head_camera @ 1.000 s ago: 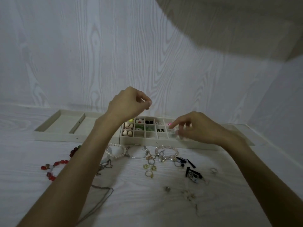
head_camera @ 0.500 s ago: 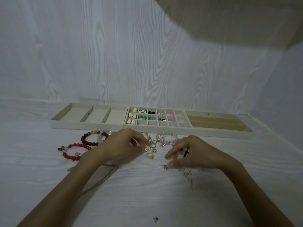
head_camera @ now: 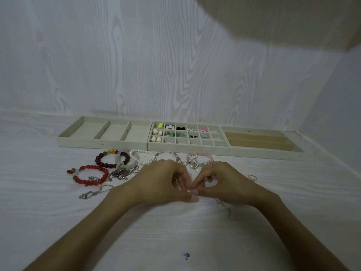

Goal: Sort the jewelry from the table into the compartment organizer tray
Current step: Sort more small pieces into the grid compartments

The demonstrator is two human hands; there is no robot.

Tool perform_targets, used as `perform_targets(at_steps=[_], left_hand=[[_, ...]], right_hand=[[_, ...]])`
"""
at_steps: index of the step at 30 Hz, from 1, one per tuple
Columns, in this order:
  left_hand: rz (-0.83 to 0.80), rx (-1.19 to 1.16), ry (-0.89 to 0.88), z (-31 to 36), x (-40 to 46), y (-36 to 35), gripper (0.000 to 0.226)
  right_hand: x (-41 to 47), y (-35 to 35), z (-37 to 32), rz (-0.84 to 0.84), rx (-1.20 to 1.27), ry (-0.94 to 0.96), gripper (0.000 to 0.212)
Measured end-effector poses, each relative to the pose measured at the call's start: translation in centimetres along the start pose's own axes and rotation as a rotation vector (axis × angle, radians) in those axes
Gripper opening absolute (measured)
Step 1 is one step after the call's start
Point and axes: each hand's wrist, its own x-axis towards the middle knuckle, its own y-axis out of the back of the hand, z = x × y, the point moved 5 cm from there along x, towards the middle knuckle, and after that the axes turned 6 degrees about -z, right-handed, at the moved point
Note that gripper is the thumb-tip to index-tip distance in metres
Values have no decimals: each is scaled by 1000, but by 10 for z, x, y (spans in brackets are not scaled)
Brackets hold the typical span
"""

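The beige organizer tray runs along the wall in three sections: long open compartments [head_camera: 103,133], a small grid [head_camera: 187,149] holding earrings and studs, and tan ring rolls [head_camera: 257,142]. In front of it lie a dark red bead bracelet [head_camera: 103,163], a red bracelet [head_camera: 91,175], a pearl bracelet [head_camera: 142,155], a clear bead bracelet [head_camera: 199,159] and a silver ring [head_camera: 253,177]. My left hand [head_camera: 162,182] and my right hand [head_camera: 224,184] rest on the table, fingertips pinched together on one small jewelry piece, mostly hidden.
A tangle of silver chains [head_camera: 123,173] and a loose chain [head_camera: 93,192] lie left of my left hand. A thin chain [head_camera: 228,210] trails from under my right wrist. A small black piece [head_camera: 187,256] sits near the front. White walls close the back and right.
Both hands came down from above the grid tray to the table, then drew together until their fingertips met over a small piece. The view shifted slightly.
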Motion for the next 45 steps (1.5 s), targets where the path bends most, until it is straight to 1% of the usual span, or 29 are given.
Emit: perform_targets(at_steps=[2, 6, 8, 11, 15, 20, 25, 27, 30, 32, 34, 36, 39, 41, 43, 45], left_hand=[[34, 49, -2, 0, 1, -2, 30], [74, 87, -7, -1, 4, -2, 12], [87, 75, -2, -2, 4, 0, 7], [104, 51, 1, -4, 4, 3, 4], [103, 11, 6, -9, 5, 7, 11], [75, -52, -43, -8, 4, 9, 21], [91, -125, -109, -6, 3, 17, 19], [126, -174, -129, -9, 1, 29, 18], [243, -164, -74, -25, 1, 59, 18], [283, -72, 19, -37, 4, 73, 20], [242, 33, 89, -42, 9, 75, 20], [183, 80, 105, -45, 14, 67, 22], [123, 51, 80, -52, 18, 52, 24], [94, 43, 63, -55, 17, 45, 20], [106, 46, 39, -56, 16, 41, 18], [143, 66, 26, -55, 14, 41, 17]], right_hand=[[0, 1, 0, 5, -28, 2, 8], [-6, 16, 5, 62, -124, -45, 7], [-9, 22, 6, 86, -180, -60, 8], [-11, 23, 7, 101, -222, -61, 8], [-9, 20, 9, 110, -245, -49, 6], [-11, 21, 5, 131, -199, -24, 7], [-10, 20, 8, 137, -159, -13, 12], [-10, 19, 10, 136, -144, -2, 11], [-9, 19, 15, 138, -147, -5, 11], [-8, 19, 17, 137, -172, -14, 12], [-6, 18, 19, 134, -184, -15, 11], [-6, 16, 22, 132, -178, -23, 12], [-7, 17, 22, 139, -171, -22, 12], [-8, 22, 18, 149, -80, -20, 12], [-13, 38, 13, 204, 73, -23, 12], [-16, 64, 14, 318, 98, -51, 13]])
